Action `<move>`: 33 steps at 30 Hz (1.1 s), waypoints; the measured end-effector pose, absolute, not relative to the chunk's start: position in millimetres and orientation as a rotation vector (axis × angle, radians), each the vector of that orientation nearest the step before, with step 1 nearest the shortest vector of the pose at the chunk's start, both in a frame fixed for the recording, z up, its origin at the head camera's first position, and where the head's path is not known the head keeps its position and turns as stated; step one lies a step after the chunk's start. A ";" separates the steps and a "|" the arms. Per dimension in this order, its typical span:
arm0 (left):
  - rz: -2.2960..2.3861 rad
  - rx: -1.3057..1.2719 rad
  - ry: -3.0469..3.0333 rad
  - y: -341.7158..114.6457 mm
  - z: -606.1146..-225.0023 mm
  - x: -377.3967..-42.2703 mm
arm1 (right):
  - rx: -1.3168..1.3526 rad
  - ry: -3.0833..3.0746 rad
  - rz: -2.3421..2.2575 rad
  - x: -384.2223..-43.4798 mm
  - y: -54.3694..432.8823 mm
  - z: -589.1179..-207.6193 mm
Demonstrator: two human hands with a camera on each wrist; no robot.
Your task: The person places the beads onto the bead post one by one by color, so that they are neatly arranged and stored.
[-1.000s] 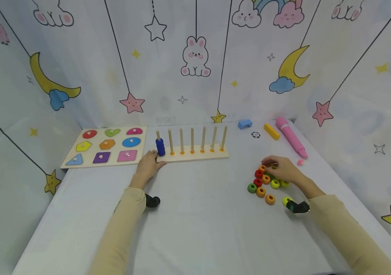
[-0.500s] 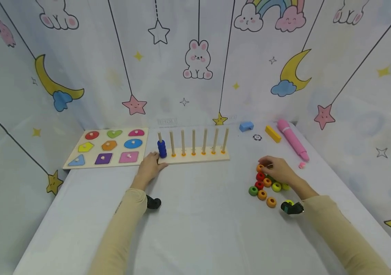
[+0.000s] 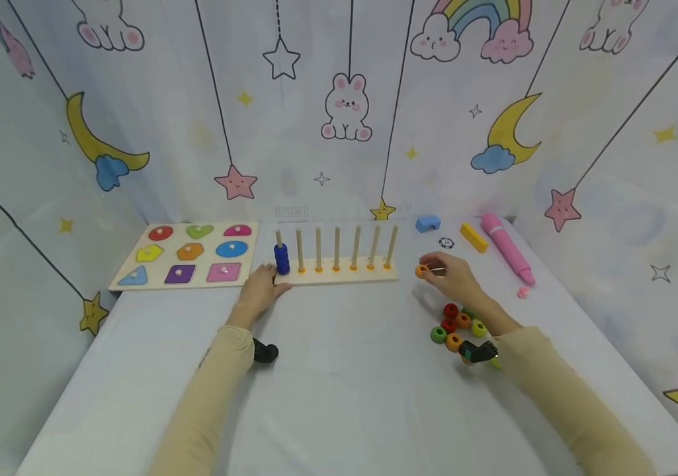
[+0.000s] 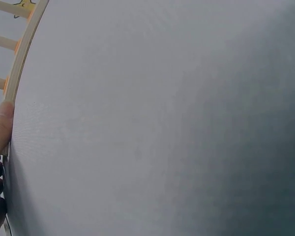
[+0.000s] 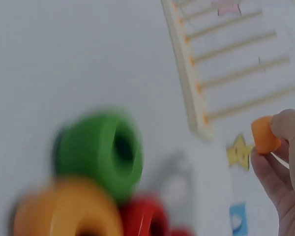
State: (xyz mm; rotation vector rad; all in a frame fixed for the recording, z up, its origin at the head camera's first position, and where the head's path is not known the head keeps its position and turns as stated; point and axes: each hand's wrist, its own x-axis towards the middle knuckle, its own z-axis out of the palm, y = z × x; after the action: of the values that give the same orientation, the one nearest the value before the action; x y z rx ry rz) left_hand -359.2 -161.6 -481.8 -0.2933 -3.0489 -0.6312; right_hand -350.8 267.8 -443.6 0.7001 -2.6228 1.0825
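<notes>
My right hand [image 3: 453,281] pinches an orange bead [image 3: 421,271] between thumb and fingertips, in the air just right of the wooden peg board [image 3: 344,277]. In the right wrist view the orange bead [image 5: 265,134] shows clear of the pegs. Several blue beads [image 3: 281,258] are stacked on the board's leftmost peg; the other pegs are bare. At the board's left end my left hand [image 3: 257,289] grips it, the thumb [image 4: 2,125] lying along its front edge. Below the right hand lie loose beads, among them a red bead [image 3: 450,311] and a green bead [image 3: 438,334].
A shape puzzle board [image 3: 121,281] lies left of the peg board. At the back right are a blue block [image 3: 428,223], a round token [image 3: 446,243], a yellow block [image 3: 473,237] and a pink pen-like toy [image 3: 508,250]. The right wrist camera [image 3: 478,352] hides some loose beads.
My right hand has lifted the orange bead from the loose pile and carried it left and away from me, towards the peg board. The left hand stays on the board's end.
</notes>
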 end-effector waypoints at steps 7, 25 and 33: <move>-0.616 -0.296 -3.025 -161.8 -481.2 -358.3 | 0.992 -2.408 1.146 -360.4 188.3 -417.2; -0.613 -0.298 -3.013 -161.2 -485.0 -360.1 | 1.068 -2.196 1.147 -403.8 43.0 -381.8; -0.620 -0.279 -3.025 -159.9 -484.3 -361.5 | 1.107 -2.311 1.011 -415.6 20.8 -388.1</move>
State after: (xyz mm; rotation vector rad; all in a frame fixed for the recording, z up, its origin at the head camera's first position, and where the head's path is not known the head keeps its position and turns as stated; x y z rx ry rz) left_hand -361.5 -159.9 -484.3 -0.2794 -3.0245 -0.6201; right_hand -415.6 20.8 -388.1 1.1065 -2.3113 1.0115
